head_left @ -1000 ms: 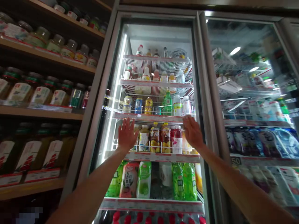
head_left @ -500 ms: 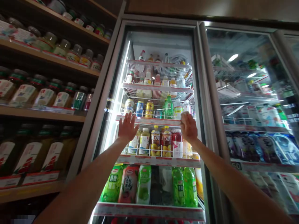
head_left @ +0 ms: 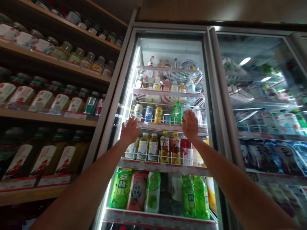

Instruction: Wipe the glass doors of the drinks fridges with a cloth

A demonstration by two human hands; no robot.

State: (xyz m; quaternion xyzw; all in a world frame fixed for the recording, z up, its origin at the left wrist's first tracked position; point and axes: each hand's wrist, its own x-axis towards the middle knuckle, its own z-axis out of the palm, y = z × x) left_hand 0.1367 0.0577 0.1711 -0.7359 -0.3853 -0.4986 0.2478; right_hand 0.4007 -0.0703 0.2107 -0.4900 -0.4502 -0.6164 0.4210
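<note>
Both my arms stretch out toward a tall lit drinks fridge. My left hand (head_left: 129,131) has its fingers spread, in front of the left end of a shelf holding a blue can (head_left: 148,114) and a gold can (head_left: 158,115). My right hand (head_left: 190,126) is raised with fingers stretched up, in front of a pale bottle (head_left: 186,108) that it partly covers. To its left stands a green bottle (head_left: 178,112). Below the hands, a bottle with a red drink (head_left: 187,150) and yellow-capped tea bottles (head_left: 165,147) sit behind a wire rail. Neither hand visibly holds anything; contact cannot be told.
Wooden shelves (head_left: 54,118) with rows of jars and bottles stand on the left. The fridge's metal frame (head_left: 222,95) separates it from a second glass-doored fridge (head_left: 261,102) on the right. Large green bottles (head_left: 189,195) stand on the lower shelf (head_left: 158,215).
The camera view has shifted, so fridge and shelves appear farther right and slightly lower. Against the shelves, both hands have moved a little left; the right one also sits higher.
</note>
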